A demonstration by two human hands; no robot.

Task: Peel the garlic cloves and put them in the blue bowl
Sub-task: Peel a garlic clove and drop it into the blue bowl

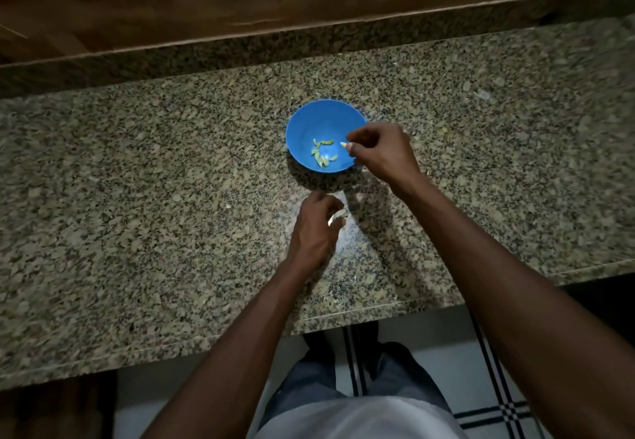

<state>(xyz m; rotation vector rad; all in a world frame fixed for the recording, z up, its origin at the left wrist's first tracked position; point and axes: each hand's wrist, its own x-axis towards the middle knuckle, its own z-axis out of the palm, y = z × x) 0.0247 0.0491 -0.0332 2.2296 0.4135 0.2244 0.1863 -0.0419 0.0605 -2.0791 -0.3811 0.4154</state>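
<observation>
My right hand (381,153) pinches a peeled clove (344,144) over the blue bowl (302,122), mid-worktop; release drops it straight down. My left hand (316,225), nearer me, pinches papery skin (338,216).

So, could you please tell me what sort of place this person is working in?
Most likely a home kitchen: a speckled granite counter, a tiled floor below it, and a blue bowl holding peeled garlic cloves.
</observation>
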